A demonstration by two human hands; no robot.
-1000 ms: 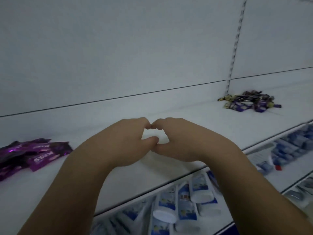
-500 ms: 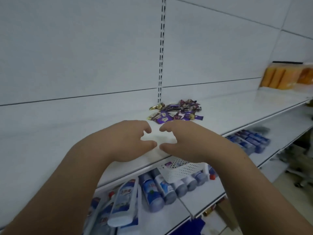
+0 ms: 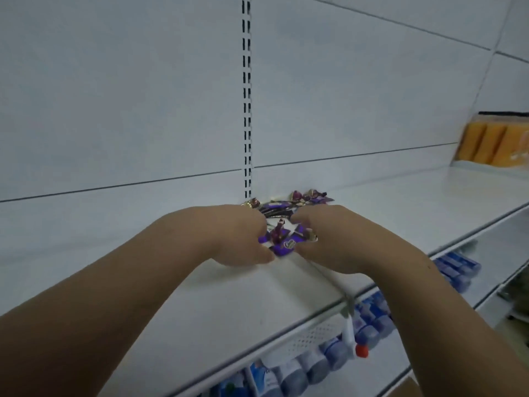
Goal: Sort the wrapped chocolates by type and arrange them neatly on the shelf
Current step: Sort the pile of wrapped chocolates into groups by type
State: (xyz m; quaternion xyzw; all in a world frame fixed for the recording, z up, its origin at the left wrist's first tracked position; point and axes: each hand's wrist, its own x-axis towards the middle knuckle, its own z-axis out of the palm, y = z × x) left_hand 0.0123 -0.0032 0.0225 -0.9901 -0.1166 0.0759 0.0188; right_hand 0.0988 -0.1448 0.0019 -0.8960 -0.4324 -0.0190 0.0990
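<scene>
A small heap of wrapped chocolates (image 3: pixel 282 242), mostly purple wrappers with some maroon and gold twists, lies at the back of the white shelf (image 3: pixel 200 296) below the slotted upright. My left hand (image 3: pixel 234 236) curves against the heap's left side, thumb flat on the shelf. My right hand (image 3: pixel 329 239) curves against its right side. Both hands touch the outer wrappers and cover part of the heap. The fingertips are hidden behind the knuckles. No chocolate is lifted off the shelf.
Orange packets (image 3: pixel 492 144) stand on the same shelf at the far right. A slotted metal upright (image 3: pixel 246 110) runs up the back wall. The shelf below holds blue and white bottles (image 3: pixel 300 365) and a white perforated basket (image 3: pixel 312 336).
The view has swung right and closer to the heap. Both hands have moved forward from mid-shelf and now sit on either side of the chocolates.
</scene>
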